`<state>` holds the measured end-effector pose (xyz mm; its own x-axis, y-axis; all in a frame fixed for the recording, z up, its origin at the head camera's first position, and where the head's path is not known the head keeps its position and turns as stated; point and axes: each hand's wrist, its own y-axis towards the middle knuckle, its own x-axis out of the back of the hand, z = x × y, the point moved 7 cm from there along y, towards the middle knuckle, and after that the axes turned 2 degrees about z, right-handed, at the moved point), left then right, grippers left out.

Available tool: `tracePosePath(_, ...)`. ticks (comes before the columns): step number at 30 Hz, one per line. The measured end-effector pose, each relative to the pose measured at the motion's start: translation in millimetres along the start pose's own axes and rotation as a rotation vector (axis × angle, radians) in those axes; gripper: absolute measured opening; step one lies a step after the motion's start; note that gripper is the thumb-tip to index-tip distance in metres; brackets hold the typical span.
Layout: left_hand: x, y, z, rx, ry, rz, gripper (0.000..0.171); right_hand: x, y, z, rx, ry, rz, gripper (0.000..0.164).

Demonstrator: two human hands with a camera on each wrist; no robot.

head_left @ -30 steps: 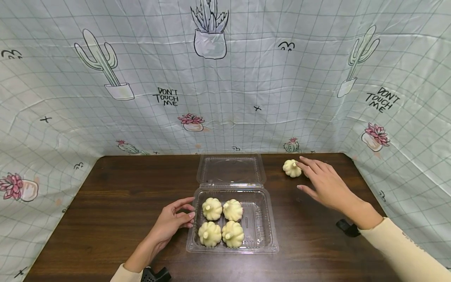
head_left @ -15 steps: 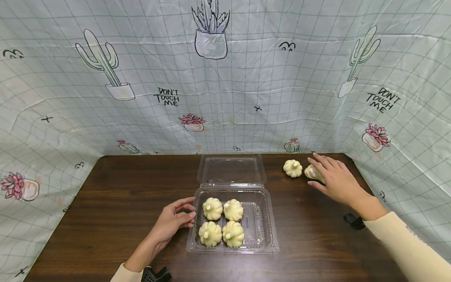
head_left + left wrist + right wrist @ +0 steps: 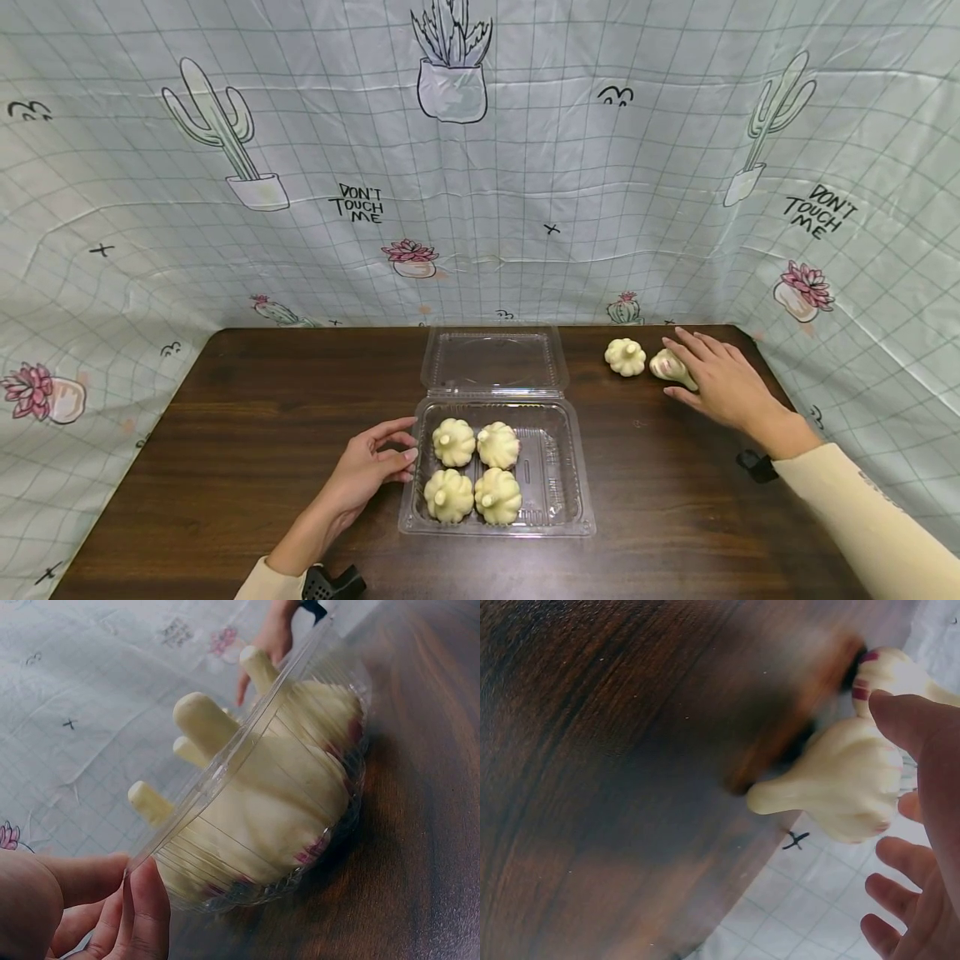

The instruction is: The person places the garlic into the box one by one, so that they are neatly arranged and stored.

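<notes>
A clear plastic clamshell container stands with its lid folded back, holding several pale garlic bulbs in its left and middle parts. At its left edge, my left hand pinches the rim between thumb and fingers, as the left wrist view shows. My right hand hovers at the far right beside a garlic bulb lying on its side. In the right wrist view that bulb sits between the spread thumb and fingers, not gripped; contact is unclear. Another garlic bulb stands upright just left of it.
A dark wooden table bears everything. Printed cloth hangs behind it and along both sides. The container's raised clear lid lies toward the back, left of the loose bulbs.
My right hand has moved right, away from the upright garlic bulb to the one lying on its side, which was hidden beneath it earlier. The left hand stays at the container rim.
</notes>
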<state>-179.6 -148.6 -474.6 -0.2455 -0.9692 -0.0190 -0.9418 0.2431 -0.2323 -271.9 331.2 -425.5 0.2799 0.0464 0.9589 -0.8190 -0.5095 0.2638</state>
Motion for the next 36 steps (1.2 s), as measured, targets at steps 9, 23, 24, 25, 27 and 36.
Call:
tracePosePath(9,0.1,-0.3,1.3,0.023,-0.004,-0.009,0.055,-2.6,-1.2,-1.3,-0.016,0.008,0.042,0.062)
tracePosePath(23,-0.3,-0.9,1.1,0.019,-0.007,-0.003,0.055,0.5,-1.3,-2.4,-0.023,-0.017,0.012,0.044)
tracePosePath(24,-0.3,-0.9,1.0,0.019,-0.007,-0.004,0.055,0.1,-1.4,-2.9,-0.033,-0.019,0.022,0.044)
tracePosePath(25,-0.3,-0.8,0.9,0.018,-0.006,-0.004,0.055,-0.3,-1.4,-3.5,-0.044,-0.021,0.033,0.045)
tracePosePath(27,-0.3,-0.7,0.7,0.018,-0.007,-0.004,0.055,-1.2,-1.3,-4.7,-0.067,-0.021,0.06,0.048)
tracePosePath(36,-0.6,-1.2,-0.6,0.015,-0.015,0.005,0.056,-0.6,2.5,-0.8,0.024,0.077,0.046,0.071)
